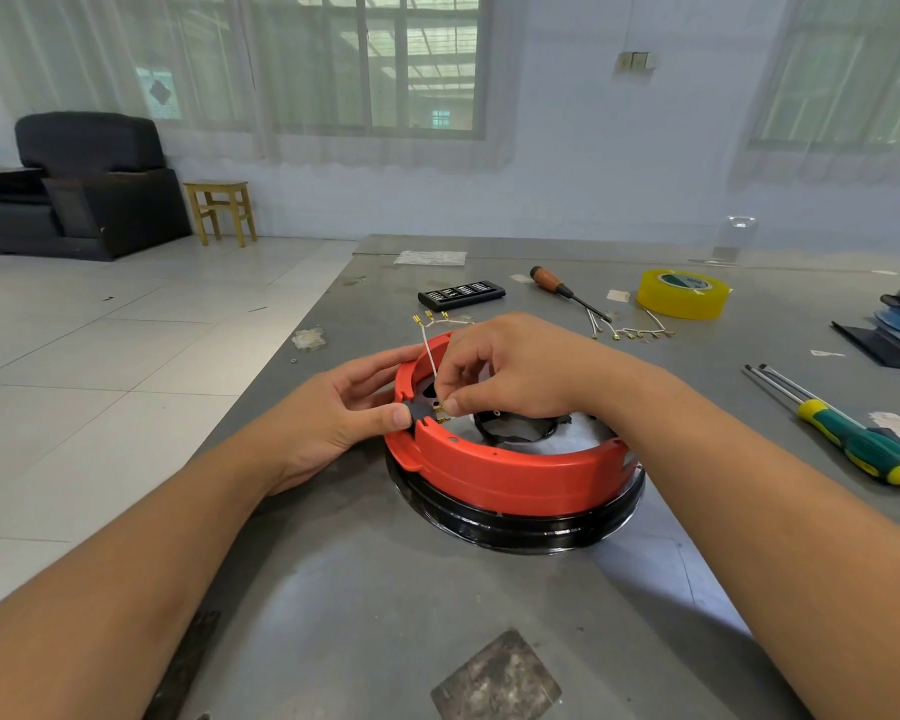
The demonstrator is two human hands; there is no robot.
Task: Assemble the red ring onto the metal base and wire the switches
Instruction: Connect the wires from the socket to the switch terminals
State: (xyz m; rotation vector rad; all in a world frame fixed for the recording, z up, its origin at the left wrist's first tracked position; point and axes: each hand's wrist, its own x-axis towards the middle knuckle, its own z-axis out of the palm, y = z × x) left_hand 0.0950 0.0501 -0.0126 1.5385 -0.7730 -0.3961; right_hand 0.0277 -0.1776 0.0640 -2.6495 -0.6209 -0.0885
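The red ring is sitting on the metal base on the bench. The left hand is pinching a black switch at its wall; the right hand is pinching a white wire, hiding its terminal.

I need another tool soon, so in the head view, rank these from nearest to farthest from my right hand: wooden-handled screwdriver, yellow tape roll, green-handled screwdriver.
From the right hand:
1. Wooden-handled screwdriver, just beyond it on the table.
2. Yellow tape roll, farther back and to the right.
3. Green-handled screwdriver, far right, near the table's edge.
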